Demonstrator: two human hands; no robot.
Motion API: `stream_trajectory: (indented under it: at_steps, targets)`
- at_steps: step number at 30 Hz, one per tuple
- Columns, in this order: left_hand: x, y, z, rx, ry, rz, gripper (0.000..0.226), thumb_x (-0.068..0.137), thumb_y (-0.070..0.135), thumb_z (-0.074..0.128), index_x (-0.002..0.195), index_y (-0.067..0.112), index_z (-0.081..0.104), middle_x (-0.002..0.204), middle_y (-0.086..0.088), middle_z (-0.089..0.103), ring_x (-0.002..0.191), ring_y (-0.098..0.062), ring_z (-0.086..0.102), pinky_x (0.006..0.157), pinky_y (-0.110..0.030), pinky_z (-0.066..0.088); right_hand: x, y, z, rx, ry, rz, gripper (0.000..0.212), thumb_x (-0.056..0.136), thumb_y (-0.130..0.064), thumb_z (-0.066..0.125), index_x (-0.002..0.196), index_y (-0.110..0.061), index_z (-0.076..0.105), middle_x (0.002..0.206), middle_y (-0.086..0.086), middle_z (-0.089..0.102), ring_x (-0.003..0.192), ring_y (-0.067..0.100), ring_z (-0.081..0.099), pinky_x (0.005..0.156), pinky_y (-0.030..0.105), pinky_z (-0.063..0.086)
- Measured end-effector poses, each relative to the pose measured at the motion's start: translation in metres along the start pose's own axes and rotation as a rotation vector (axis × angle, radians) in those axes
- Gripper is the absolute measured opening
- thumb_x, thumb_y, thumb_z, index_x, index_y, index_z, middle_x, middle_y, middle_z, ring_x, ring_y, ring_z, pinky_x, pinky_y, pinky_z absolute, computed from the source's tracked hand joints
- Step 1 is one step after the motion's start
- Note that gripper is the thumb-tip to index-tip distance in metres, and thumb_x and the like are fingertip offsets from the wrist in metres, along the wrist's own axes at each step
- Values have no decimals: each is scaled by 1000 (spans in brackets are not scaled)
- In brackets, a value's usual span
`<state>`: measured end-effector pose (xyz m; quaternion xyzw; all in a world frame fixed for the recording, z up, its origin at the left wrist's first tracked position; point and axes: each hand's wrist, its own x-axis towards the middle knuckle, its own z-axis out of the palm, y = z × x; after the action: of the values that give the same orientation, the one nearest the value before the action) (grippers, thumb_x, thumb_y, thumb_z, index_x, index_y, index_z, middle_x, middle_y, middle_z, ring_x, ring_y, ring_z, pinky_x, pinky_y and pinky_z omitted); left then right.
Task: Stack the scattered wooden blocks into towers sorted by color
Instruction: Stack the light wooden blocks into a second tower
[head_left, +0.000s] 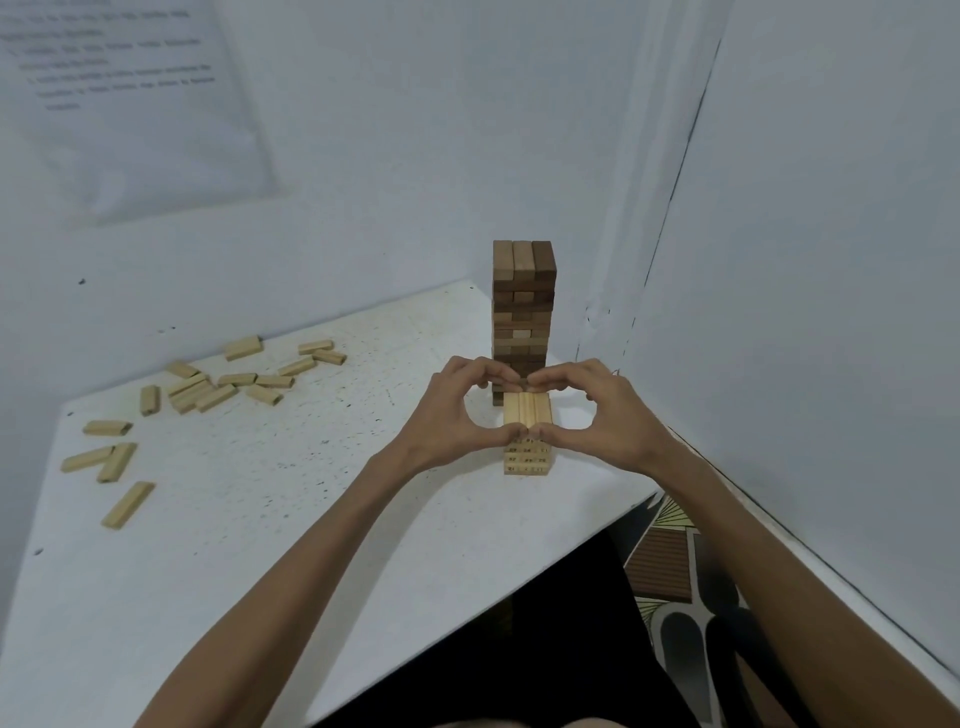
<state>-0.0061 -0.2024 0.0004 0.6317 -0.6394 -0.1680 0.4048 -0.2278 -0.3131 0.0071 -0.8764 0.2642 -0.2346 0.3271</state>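
A short tower of light wooden blocks (527, 410) stands near the table's right front corner, with printed numbers on its block ends. My left hand (457, 410) and my right hand (597, 410) pinch its top layer from both sides, thumbs on the near ends and fingers on the far ends. Right behind it rises a tall tower of dark brown blocks (523, 306). Several loose light blocks (228, 387) lie scattered across the left part of the white table (291, 519).
White walls close in the table at the back and on the right, and the dark tower stands in that corner. A printed sheet (130, 93) hangs on the back wall. The table's front edge runs diagonally above my dark lap.
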Motion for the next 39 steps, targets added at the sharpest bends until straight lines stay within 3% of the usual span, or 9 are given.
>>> stream_trajectory:
  at_steps: [12, 15, 18, 26, 30, 33, 37, 39]
  targets:
    - [2, 3, 1, 8, -16, -31, 57, 70, 52, 82, 121, 43, 58, 126, 21, 60, 122, -6, 46, 95, -21, 37, 0, 8, 5, 0, 23, 0, 55, 79, -50, 85, 128, -49, 60, 125, -19, 61, 122, 0, 50, 94, 21, 39]
    - [2, 5, -1, 4, -14, -20, 56, 71, 49, 83, 120, 45, 58, 120, 34, 58, 121, 0, 45, 95, -19, 37, 1, 7, 4, 4, 29, -7, 55, 79, -48, 85, 129, -47, 61, 125, -19, 62, 121, -1, 51, 92, 18, 38]
    - [2, 4, -1, 2, -20, -17, 54, 71, 47, 84, 118, 47, 57, 116, 44, 55, 119, 5, 44, 94, -20, 37, 1, 8, 4, 0, 25, -9, 55, 79, -47, 86, 129, -46, 61, 123, -22, 61, 120, -2, 51, 90, 16, 38]
    - [1, 1, 1, -22, -50, -36, 59, 71, 50, 82, 123, 42, 58, 125, 21, 61, 118, -3, 47, 93, -21, 38, 1, 9, 7, -12, 28, -5, 51, 81, -45, 85, 123, -56, 57, 121, -29, 60, 117, -3, 51, 87, 17, 38]
    - [1, 1, 2, -49, -76, -53, 58, 72, 47, 82, 125, 38, 59, 116, 37, 59, 114, 1, 51, 90, -18, 38, 2, 10, 9, 24, -1, 14, 52, 82, -45, 83, 122, -60, 54, 119, -35, 59, 115, -1, 54, 85, 22, 42]
    - [1, 1, 2, -53, -82, -68, 58, 74, 48, 82, 126, 38, 59, 116, 46, 54, 113, 2, 51, 91, -21, 39, 3, 10, 9, 40, -6, 17, 53, 83, -44, 83, 124, -61, 53, 123, -30, 61, 116, 2, 56, 85, 25, 44]
    - [0, 1, 1, -44, -103, -76, 61, 76, 53, 80, 130, 40, 55, 118, 45, 55, 117, 5, 49, 94, -23, 40, 0, 9, 9, 14, 2, 8, 58, 82, -52, 80, 128, -66, 47, 125, -36, 57, 118, -1, 54, 88, 27, 43]
    - [-2, 0, 1, -57, -120, -84, 63, 80, 61, 71, 136, 39, 52, 128, 35, 58, 125, 2, 49, 101, -26, 41, -2, 8, 9, -1, -3, 7, 62, 81, -58, 78, 131, -69, 41, 126, -43, 52, 121, -5, 50, 92, 26, 42]
